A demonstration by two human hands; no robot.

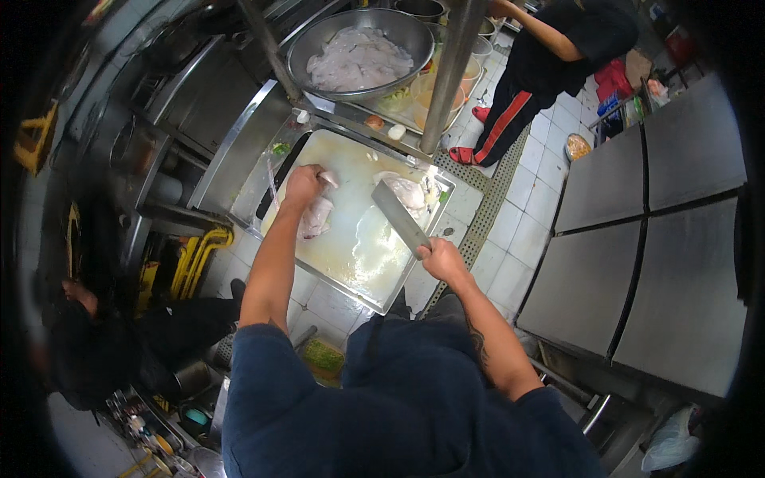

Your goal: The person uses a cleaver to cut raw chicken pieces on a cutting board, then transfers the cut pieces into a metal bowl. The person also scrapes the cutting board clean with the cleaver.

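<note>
My right hand [443, 260] grips a broad cleaver [401, 217] by its handle. The blade slants up and left across the wet white cutting board [358, 171]. Beside the blade, at the board's right, lies a pale piece of raw meat [408, 193], partly covered by the cleaver's upper end. My left hand [304, 186] is closed at the board's left side, with a small pale piece of raw meat [327, 178] at its fingertips. A larger piece of raw meat [315, 218] lies just below that hand, partly hidden by my forearm.
A large steel bowl [295, 57] of pale raw meat stands beyond the board. A metal post [453, 76] rises right of it, near plastic containers [470, 76]. One person [518, 95] stands at far right, another [135, 342] at left. Steel cabinets [645, 215] line the right.
</note>
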